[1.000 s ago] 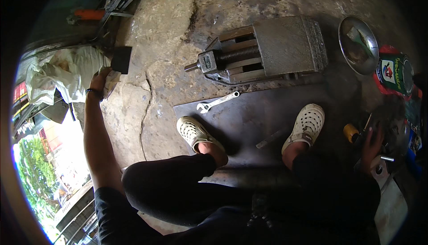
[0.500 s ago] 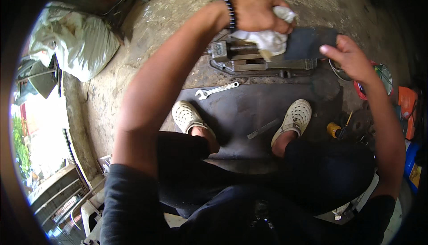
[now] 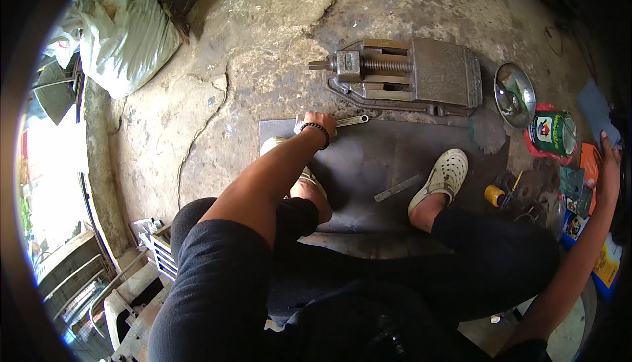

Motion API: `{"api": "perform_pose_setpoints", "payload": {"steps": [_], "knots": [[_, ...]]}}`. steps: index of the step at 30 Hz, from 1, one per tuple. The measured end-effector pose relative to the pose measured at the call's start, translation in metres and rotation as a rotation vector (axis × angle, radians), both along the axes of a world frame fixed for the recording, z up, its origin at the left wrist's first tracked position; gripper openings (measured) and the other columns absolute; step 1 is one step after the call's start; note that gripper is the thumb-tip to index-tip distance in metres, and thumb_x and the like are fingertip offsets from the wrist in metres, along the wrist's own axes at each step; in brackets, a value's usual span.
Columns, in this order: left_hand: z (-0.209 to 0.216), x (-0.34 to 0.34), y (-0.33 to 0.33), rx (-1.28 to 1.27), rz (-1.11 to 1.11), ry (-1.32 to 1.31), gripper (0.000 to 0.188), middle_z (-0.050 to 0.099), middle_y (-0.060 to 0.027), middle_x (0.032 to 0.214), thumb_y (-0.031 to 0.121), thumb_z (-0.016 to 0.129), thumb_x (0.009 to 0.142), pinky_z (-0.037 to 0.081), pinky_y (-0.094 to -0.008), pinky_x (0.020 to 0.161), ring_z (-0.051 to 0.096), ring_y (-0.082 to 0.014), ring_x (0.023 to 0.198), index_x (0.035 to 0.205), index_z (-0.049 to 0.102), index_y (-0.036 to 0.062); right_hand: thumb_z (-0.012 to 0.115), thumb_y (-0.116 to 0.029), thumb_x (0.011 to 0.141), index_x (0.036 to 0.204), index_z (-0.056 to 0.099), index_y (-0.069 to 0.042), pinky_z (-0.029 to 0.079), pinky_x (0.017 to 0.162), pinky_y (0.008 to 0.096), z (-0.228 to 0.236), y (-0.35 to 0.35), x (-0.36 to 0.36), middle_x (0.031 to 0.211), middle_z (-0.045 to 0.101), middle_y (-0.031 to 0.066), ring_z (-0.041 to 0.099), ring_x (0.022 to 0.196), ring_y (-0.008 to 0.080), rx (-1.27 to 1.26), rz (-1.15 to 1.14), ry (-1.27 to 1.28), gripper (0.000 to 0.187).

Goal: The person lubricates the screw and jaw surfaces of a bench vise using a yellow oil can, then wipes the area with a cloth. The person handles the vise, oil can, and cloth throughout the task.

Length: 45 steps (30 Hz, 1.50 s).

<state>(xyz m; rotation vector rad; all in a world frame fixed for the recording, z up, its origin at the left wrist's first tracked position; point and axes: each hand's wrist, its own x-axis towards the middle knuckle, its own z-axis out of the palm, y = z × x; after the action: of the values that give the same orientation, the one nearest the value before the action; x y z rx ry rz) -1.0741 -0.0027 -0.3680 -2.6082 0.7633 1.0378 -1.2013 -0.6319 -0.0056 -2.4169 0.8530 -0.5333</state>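
My left hand point(image 3: 319, 125) is down at the dark floor plate, fingers curled closed over a white rag point(image 3: 299, 122), of which only a small edge shows. Beneath and beside that hand lies an adjustable wrench point(image 3: 353, 121); its head is hidden. Far out to the right, my right hand point(image 3: 610, 158) pinches a blue-grey sheet of sandpaper point(image 3: 596, 110) by its lower edge, above an orange packet point(image 3: 588, 162). A machine vise point(image 3: 444, 72) with a screw spindle rests on the concrete ahead, touched by neither hand.
A metal bowl point(image 3: 515, 95) and a green can point(image 3: 552, 133) on red plastic stand right of the vise. A flat metal strip point(image 3: 398, 187) lies between my shoes. A small yellow container point(image 3: 492, 195) is right of my foot. A white sack point(image 3: 128, 39) sits at far left.
Both hands have left the vise. My left hand has come down toward me to the wrench with the rag; my right hand has swung far right with the sandpaper.
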Motion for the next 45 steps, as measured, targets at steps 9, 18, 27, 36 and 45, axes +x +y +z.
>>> {"api": "perform_pose_setpoints", "payload": {"steps": [9, 18, 27, 36, 45], "knots": [[-0.019, -0.005, -0.002, 0.051, 0.021, -0.099, 0.027, 0.071, -0.0089, 0.113, 0.03, 0.057, 0.093, 0.051, -0.0433, 0.09, 0.068, -0.025, 0.107, 0.11, 0.071, 0.0147, 0.067, -0.029, 0.094, 0.1, 0.065, 0.0, 0.043, 0.081, 0.0264, -0.039, 0.056, -0.003, 0.091, 0.061, 0.0028, 0.054, 0.088, 0.0113, 0.055, 0.192, 0.479, 0.03], [-0.014, 0.007, -0.009, -0.016, 0.113, -0.081, 0.039, 0.067, -0.0122, 0.119, 0.036, 0.061, 0.09, 0.053, -0.0458, 0.091, 0.066, -0.0318, 0.108, 0.124, 0.061, 0.0189, 0.065, -0.035, 0.093, 0.105, 0.065, 0.005, 0.045, 0.082, 0.0321, -0.045, 0.05, -0.034, 0.092, 0.064, 0.0102, 0.058, 0.086, 0.0189, 0.134, 0.192, 0.518, 0.041], [-0.016, 0.01, -0.008, -0.139, 0.219, -0.097, 0.037, 0.07, -0.0144, 0.111, 0.036, 0.067, 0.085, 0.054, -0.0448, 0.09, 0.067, -0.0345, 0.106, 0.118, 0.066, 0.0202, 0.071, -0.04, 0.089, 0.103, 0.066, 0.004, 0.049, 0.079, 0.0394, -0.19, 0.046, -0.151, 0.095, 0.068, 0.0207, 0.065, 0.086, 0.0287, 0.139, 0.018, 0.554, 0.046], [-0.027, 0.03, 0.006, -0.349, 0.095, 0.151, 0.064, 0.065, -0.0105, 0.128, 0.04, 0.077, 0.073, 0.047, -0.047, 0.1, 0.06, -0.0337, 0.119, 0.133, 0.06, 0.0276, 0.068, -0.042, 0.088, 0.077, 0.063, -0.003, 0.048, 0.061, 0.0415, -0.37, 0.141, -0.258, 0.069, 0.063, 0.0139, 0.06, 0.062, 0.0242, 0.254, -0.329, 0.619, 0.041], [-0.037, 0.027, -0.004, 0.038, 0.015, -0.045, 0.056, 0.071, -0.0095, 0.111, 0.045, 0.076, 0.063, 0.054, -0.0394, 0.091, 0.067, -0.0277, 0.106, 0.112, 0.071, 0.0197, 0.068, -0.043, 0.089, 0.093, 0.061, -0.001, 0.05, 0.063, 0.0374, -0.367, 0.15, -0.24, 0.079, 0.064, 0.0122, 0.061, 0.066, 0.0209, 0.463, -0.307, 0.639, 0.042]]}}
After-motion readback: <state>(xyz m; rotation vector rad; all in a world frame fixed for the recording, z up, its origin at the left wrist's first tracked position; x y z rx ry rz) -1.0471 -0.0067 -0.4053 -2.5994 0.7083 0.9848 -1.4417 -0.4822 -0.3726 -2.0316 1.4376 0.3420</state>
